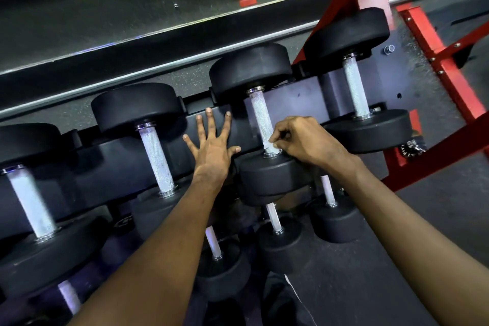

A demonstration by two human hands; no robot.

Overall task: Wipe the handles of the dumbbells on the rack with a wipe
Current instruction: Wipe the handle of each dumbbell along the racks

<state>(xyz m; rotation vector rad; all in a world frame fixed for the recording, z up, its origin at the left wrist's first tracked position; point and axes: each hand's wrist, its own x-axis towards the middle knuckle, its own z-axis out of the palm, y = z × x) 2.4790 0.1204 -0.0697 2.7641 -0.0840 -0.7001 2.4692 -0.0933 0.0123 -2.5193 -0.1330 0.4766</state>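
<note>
The right hand (304, 140) pinches a small white wipe (270, 146) against the near end of a knurled handle (260, 116). The left hand (211, 151) lies flat with fingers spread on the rack (111, 164), just left of that handle. So small a wipe may snag on the knurling, or slip and leave the far end unwiped. The handle's long axis runs away from the person between its dumbbell (272, 174) heads, and its far end leans slightly left.
</note>
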